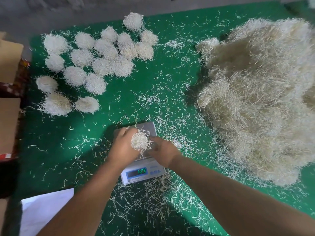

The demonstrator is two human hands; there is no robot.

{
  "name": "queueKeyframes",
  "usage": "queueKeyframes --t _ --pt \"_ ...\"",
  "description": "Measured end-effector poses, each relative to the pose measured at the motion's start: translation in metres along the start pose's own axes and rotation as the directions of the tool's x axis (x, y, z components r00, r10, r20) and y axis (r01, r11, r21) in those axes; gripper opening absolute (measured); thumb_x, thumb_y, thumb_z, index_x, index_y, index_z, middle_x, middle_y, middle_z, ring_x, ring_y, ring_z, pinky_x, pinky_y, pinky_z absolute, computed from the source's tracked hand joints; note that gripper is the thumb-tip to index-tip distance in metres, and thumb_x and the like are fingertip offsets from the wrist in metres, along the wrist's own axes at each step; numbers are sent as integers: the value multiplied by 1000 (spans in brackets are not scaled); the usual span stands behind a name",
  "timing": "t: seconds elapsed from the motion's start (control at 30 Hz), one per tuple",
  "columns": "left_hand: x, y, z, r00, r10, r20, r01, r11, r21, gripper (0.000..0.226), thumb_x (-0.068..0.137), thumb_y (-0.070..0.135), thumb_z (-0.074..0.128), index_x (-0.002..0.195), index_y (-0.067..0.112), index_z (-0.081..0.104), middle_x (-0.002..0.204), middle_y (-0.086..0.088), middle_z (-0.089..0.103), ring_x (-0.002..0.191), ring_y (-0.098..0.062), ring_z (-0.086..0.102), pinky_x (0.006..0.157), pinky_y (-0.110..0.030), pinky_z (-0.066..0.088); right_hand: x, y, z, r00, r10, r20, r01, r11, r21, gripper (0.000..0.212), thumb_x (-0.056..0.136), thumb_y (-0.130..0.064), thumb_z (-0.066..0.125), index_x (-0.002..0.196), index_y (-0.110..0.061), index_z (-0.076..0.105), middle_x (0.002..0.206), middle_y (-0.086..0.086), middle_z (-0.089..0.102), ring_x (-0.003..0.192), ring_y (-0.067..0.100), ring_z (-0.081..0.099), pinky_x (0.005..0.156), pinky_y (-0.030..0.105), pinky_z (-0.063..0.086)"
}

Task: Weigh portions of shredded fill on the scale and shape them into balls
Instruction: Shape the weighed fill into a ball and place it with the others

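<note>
A small wad of pale shredded fill [140, 141] sits between my two hands just above the platform of a grey digital scale [150, 127]. My left hand [122, 147] cups its left side and my right hand [162, 152] presses its right side. The scale's display [137, 172] glows with green digits. A big heap of loose shredded fill [260, 99] covers the right of the green table. Several finished fill balls [95, 55] lie grouped at the far left.
Loose shreds litter the green table surface [51, 150] everywhere. Brown cardboard boxes [8, 123] stand along the left edge. A white sheet [46, 210] lies at the near left corner. Grey floor shows beyond the table's far edge.
</note>
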State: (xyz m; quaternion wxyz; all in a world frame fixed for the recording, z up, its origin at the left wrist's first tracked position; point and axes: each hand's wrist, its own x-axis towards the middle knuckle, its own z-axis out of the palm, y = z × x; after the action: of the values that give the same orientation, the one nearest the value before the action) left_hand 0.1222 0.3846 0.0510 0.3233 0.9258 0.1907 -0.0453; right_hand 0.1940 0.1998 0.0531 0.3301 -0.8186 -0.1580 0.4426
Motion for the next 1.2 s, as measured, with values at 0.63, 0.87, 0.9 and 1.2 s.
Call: queueKeyframes --t 0.63,0.87,0.9,1.2 --pt "-48 -12 -44 967 -176 -184 191 979 67 71 69 8 87 130 25 54 119 -2 55 115 -26 53 96 -45 54 -60 61 -92 852 274 -447 -145 942 302 41 110 -31 51 122 4 70 122 27 71 70 15 55 57 7 49" --pt "-55 8 -43 970 -199 -141 199 980 -12 64 73 4 84 128 23 57 122 -6 55 116 -31 54 95 -50 54 -119 156 -139 585 690 -426 -411 705 578 42 105 -12 63 142 5 50 113 24 71 93 33 74 54 31 58" --pt "-55 12 -41 969 -211 -132 205 977 -55 64 76 3 83 132 23 57 129 -7 55 119 -31 55 99 -51 53 -125 156 -135 551 704 -447 -420 697 581 51 105 -10 62 148 5 40 109 24 70 85 32 74 44 28 53" --pt "-54 46 -46 742 -631 226 521 331 -787 35 100 3 52 135 -1 56 101 -9 64 84 -19 60 89 -35 43 -100 10 -52 939 183 -291 -42 901 432 67 105 -49 60 163 -29 32 144 6 63 100 15 71 88 40 63"
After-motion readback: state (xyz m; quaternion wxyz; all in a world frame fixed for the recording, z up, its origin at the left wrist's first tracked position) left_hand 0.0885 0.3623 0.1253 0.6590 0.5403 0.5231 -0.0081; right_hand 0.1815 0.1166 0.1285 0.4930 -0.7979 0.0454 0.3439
